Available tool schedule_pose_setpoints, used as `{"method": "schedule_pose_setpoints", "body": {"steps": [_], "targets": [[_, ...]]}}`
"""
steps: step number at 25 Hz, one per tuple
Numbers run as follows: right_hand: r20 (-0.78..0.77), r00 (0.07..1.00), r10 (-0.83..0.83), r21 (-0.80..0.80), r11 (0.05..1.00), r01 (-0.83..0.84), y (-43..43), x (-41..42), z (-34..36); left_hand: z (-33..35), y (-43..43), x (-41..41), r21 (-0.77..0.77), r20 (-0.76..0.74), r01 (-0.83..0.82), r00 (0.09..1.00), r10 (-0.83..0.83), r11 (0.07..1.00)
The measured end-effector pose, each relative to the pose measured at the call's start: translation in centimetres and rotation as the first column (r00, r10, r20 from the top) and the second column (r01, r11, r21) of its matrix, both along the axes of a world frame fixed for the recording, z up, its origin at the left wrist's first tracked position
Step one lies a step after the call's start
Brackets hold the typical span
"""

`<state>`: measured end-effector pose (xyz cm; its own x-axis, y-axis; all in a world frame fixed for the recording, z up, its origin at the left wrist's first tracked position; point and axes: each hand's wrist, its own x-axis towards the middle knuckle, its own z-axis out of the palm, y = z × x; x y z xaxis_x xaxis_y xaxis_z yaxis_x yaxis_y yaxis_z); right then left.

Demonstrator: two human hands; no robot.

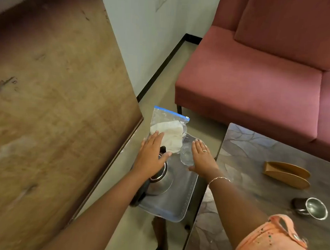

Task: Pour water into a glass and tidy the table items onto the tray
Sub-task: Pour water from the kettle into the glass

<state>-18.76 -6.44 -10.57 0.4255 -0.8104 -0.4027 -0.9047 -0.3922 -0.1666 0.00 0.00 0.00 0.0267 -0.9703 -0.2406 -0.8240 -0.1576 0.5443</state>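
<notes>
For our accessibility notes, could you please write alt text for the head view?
Over a clear tray, the left hand rests on a zip bag and steel jug, the right hand beside a glass. A steel cup and wooden holder sit on the table.

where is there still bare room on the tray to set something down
On the tray, the near right corner is bare, between the jug and the right wall. The far end is crowded: zip bag, glass, left hand and right hand. The table is bare between its tray-side edge and the wooden holder.
</notes>
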Motion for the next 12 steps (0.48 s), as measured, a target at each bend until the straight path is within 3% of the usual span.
{"method": "schedule_pose_setpoints", "body": {"steps": [7,12], "targets": [[-0.038,0.999,-0.020,0.018,1.000,0.020,-1.3,1.2,-3.7,-0.9,-1.6,0.8,-0.038,-0.106,-0.058,0.993,0.053,0.998],[0.030,0.991,-0.128,-0.037,0.991,0.129,-1.7,2.0,-5.3,-0.5,-1.9,0.3,-0.052,-0.184,-0.094,0.979,0.083,0.994]]}}
